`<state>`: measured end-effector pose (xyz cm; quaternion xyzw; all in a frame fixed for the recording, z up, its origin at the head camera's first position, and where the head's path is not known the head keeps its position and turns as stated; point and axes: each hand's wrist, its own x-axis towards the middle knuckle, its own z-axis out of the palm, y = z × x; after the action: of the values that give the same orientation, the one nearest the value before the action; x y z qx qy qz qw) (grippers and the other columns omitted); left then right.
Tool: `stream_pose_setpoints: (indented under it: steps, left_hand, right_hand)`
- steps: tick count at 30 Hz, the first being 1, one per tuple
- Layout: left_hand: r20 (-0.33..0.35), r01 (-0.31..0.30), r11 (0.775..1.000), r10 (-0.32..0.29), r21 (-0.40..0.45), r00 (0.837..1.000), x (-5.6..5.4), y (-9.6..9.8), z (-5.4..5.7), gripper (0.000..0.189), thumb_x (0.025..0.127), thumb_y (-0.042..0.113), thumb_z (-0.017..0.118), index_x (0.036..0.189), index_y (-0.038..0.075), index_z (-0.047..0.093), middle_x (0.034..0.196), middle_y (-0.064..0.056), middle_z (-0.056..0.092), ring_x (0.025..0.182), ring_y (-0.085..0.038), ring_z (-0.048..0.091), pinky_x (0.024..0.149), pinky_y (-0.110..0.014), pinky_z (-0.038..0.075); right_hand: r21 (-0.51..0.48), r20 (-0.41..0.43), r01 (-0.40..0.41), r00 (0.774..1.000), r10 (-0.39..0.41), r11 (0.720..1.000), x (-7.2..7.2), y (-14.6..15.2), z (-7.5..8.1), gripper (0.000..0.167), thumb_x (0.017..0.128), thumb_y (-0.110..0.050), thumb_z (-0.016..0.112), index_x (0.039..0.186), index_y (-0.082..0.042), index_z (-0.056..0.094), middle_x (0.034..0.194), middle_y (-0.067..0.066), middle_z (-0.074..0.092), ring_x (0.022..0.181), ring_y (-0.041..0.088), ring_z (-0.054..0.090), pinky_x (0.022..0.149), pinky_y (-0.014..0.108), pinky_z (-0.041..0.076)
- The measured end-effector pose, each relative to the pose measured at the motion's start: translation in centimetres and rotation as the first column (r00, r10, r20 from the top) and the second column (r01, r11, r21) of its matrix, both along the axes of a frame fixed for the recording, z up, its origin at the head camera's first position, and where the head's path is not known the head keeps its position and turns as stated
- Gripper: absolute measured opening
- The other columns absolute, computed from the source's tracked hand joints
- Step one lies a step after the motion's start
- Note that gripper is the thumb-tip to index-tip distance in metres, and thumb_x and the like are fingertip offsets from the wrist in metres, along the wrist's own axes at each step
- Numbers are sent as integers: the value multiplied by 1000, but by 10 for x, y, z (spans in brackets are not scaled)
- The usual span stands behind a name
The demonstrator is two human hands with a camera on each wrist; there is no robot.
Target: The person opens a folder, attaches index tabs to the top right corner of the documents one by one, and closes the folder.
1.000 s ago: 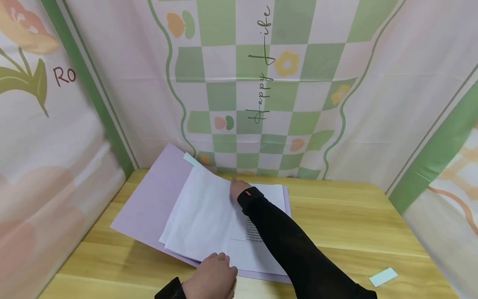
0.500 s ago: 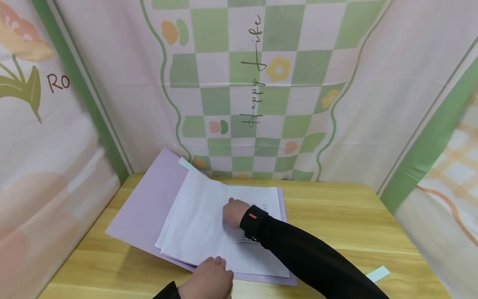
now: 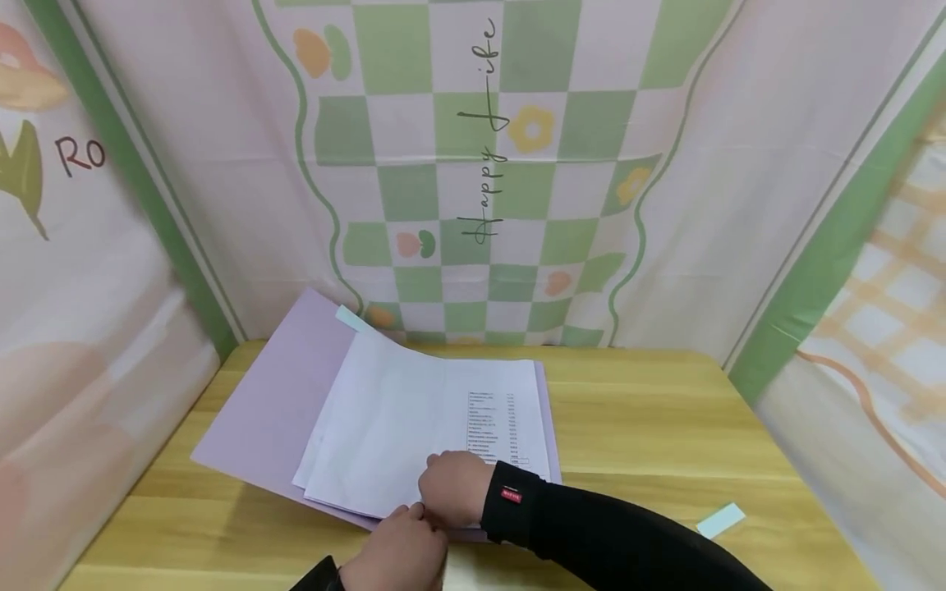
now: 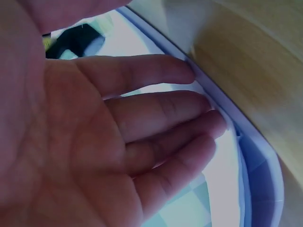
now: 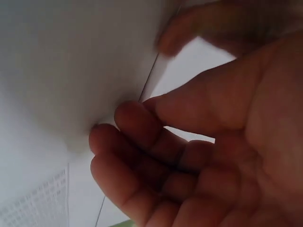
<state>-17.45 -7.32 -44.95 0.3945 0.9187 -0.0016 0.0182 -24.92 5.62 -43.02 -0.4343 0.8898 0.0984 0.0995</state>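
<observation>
A purple folder (image 3: pixel 273 410) lies unfolded on the wooden table, its left cover slightly raised. White sheets (image 3: pixel 369 427) rest inside, with a printed table on the right-hand page. From the top left of the sheets sticks out a pale blue tab (image 3: pixel 353 318). My right hand (image 3: pixel 456 488), fingers curled and thumb near the index fingertip, presses on the paper along the middle crease, near its bottom end. Beside it, my left hand (image 3: pixel 399 550) rests on the folder's near edge; the left wrist view shows its fingers (image 4: pixel 161 111) fairly straight against the sheets and purple edge.
A loose pale blue strip (image 3: pixel 720 520) lies on the table (image 3: pixel 636 427) at the right. Behind the table hangs a patterned cloth (image 3: pixel 473 205), with more cloth at both sides.
My right hand has slid down the crease from the top of the sheets toward me, uncovering the printed page. The left hand stays at the near edge. The view has shifted a little.
</observation>
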Motion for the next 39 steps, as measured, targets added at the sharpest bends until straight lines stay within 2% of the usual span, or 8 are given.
stream_pose_setpoints:
  steps: [5, 11, 13, 18, 26, 30, 35, 39]
  left_hand:
    - [68, -35, 999, 34, 17, 997, 2, 0, 6, 37, 77, 30, 74, 51, 19, 50, 52, 8, 43, 71, -8, 49, 69, -25, 41]
    - [162, -98, 994, 88, 49, 983, 3, 3, 10, 34, 76, 27, 75, 51, 17, 53, 89, -15, 67, 62, -11, 51, 58, -27, 43]
    - [191, -108, 992, 93, 70, 977, 2, 4, 11, 35, 76, 25, 76, 51, 18, 53, 88, -14, 67, 56, -10, 49, 51, -27, 41]
    - [172, -75, 996, 65, 52, 983, -1, 5, 12, 36, 78, 32, 76, 53, 19, 53, 64, 5, 50, 56, -8, 46, 50, -27, 40]
    - [192, -74, 997, 65, 37, 979, -5, 0, 16, 31, 82, 32, 71, 58, 22, 56, 72, 6, 49, 67, -11, 48, 60, -31, 43]
    - [231, -70, 997, 62, 27, 971, -6, -5, 19, 27, 86, 33, 70, 64, 21, 60, 83, 5, 53, 78, -11, 48, 70, -33, 45]
    - [257, -55, 998, 49, 17, 965, -6, -7, 19, 25, 87, 38, 71, 71, 20, 62, 86, 4, 52, 78, -11, 44, 67, -30, 42]
    - [225, -31, 999, 25, 23, 974, -4, -9, 14, 22, 87, 39, 70, 80, 19, 65, 82, 6, 45, 73, -11, 38, 65, -29, 38]
  right_hand:
    - [-78, 124, -25, 992, 35, 997, 6, 5, 0, 25, 92, -26, 67, 69, -17, 64, 63, -7, 50, 57, 8, 46, 51, 24, 40]
    - [-191, 302, 12, 952, 48, 981, -2, 16, -7, 22, 95, -18, 63, 73, -18, 62, 65, -10, 48, 59, 5, 46, 58, 18, 38]
    - [-227, 331, 40, 943, 38, 973, -3, 21, -7, 17, 96, -16, 60, 79, -18, 65, 70, -13, 51, 63, 4, 48, 62, 17, 40]
    - [-221, 271, 100, 962, -37, 970, 8, 35, -6, 9, 92, -18, 65, 98, -21, 70, 75, -13, 53, 69, 5, 49, 64, 21, 42]
    - [-201, 106, 178, 981, -160, 963, 32, 84, -11, 24, 90, -21, 67, 114, -19, 70, 81, -6, 47, 71, 10, 43, 61, 25, 40]
    - [-202, 141, 240, 966, -214, 950, 39, 115, -7, 36, 94, -22, 64, 129, -12, 67, 88, -2, 49, 74, 10, 43, 65, 25, 41]
    - [-250, 223, 302, 943, -249, 920, 43, 154, -3, 27, 92, -15, 64, 118, -7, 70, 91, -3, 50, 75, 8, 44, 66, 24, 42]
    - [-314, 253, 316, 937, -242, 895, 47, 196, 1, 26, 90, -13, 65, 115, -9, 70, 98, -5, 56, 82, 6, 52, 72, 28, 49]
